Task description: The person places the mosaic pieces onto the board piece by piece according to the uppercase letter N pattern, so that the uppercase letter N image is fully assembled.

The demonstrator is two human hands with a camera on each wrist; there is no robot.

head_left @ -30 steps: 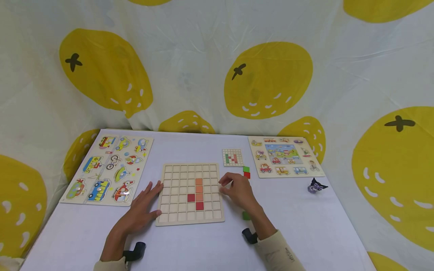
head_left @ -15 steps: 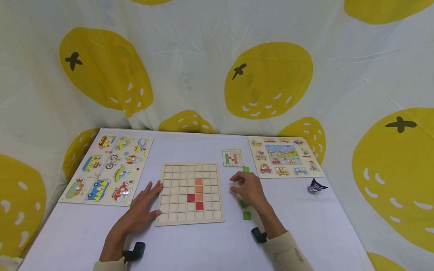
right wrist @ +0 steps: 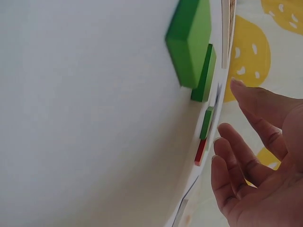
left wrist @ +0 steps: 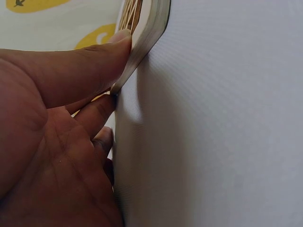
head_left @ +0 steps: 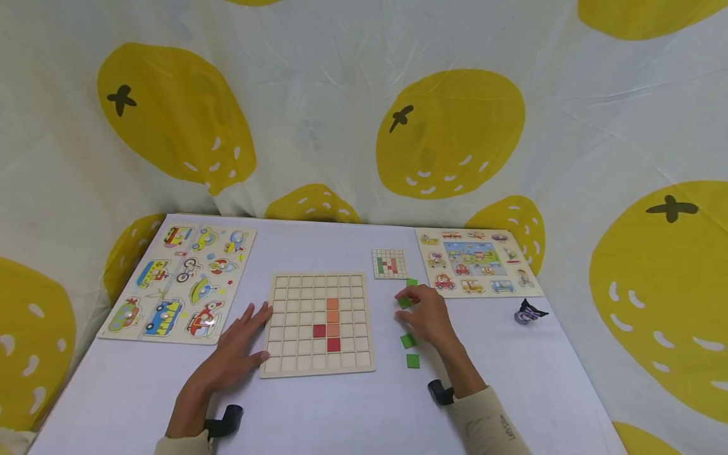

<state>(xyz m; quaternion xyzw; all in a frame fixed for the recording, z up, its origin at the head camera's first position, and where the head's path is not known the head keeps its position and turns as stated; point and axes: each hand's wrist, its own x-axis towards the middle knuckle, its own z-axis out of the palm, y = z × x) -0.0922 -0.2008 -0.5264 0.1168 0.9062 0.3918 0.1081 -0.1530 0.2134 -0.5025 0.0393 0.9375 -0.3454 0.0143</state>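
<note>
A wooden grid board (head_left: 289, 345) lies flat, holding orange tiles (head_left: 332, 316) in a column and two red tiles (head_left: 333, 344). My left hand (head_left: 232, 355) rests along its left edge, fingers extended; in the left wrist view the thumb touches the board's rim (left wrist: 150, 28). My right hand (head_left: 430, 316) hovers right of the board, over loose green tiles (head_left: 407, 340), fingers loosely bent and holding nothing. The right wrist view shows its thumb and fingers apart, beside green tiles (right wrist: 191, 45) and a red tile (right wrist: 200, 152). That loose red tile is hidden in the head view.
Behind the board lies a small pattern card (head_left: 389, 263) with coloured squares. A vehicle picture puzzle (head_left: 246, 240) is at the left, a smaller puzzle board (head_left: 428, 251) at the back right. A small dark purple object (head_left: 529, 312) sits near the right table edge.
My right hand has moved rightward from the board's right edge to above the loose tiles, uncovering more green ones. The left hand stays on the board, whose tiles look the same.
</note>
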